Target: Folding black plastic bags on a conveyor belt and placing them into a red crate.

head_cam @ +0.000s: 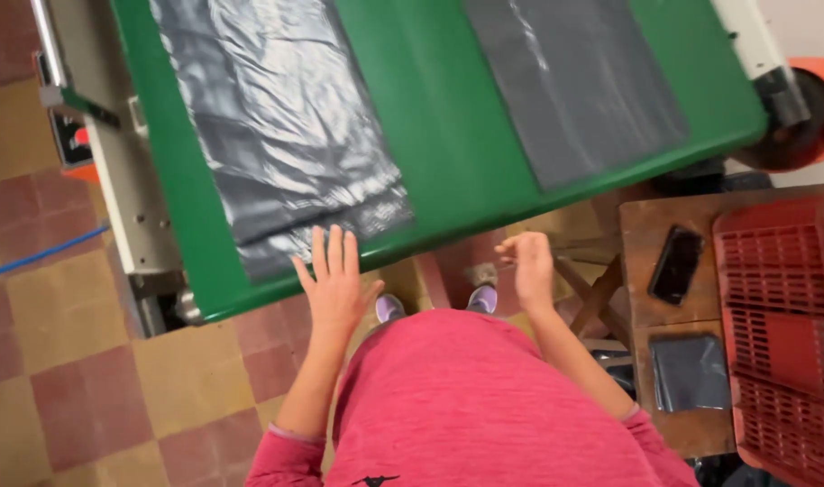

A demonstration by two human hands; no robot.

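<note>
Left hand: open flat, fingers spread and pointing up the frame, fingertips at the near end of a grey plastic bag. It holds nothing. The bag lies lengthwise on a green belt, glossy and wrinkled, its near end close to the belt's near edge.

Right hand: loosely curled, fingers bent inward, held in the air just off the belt's near edge. Empty, touching nothing.

A second bag, grey and flatter, lies further right on the belt, well apart from the first, with bare green between them.

Left of the belt: a pale machine frame carrying a small dark panel with a red mark. An orange wheel shows at the belt's far right corner.

Right of the person: a brown wooden table. On it lie a black phone, a small folded grey bag nearer the person, and a red slatted crate at the frame's right edge.

Below: a pink shirt, two lilac shoe tips and a floor of red and tan tiles. A blue line crosses the floor at the left.
</note>
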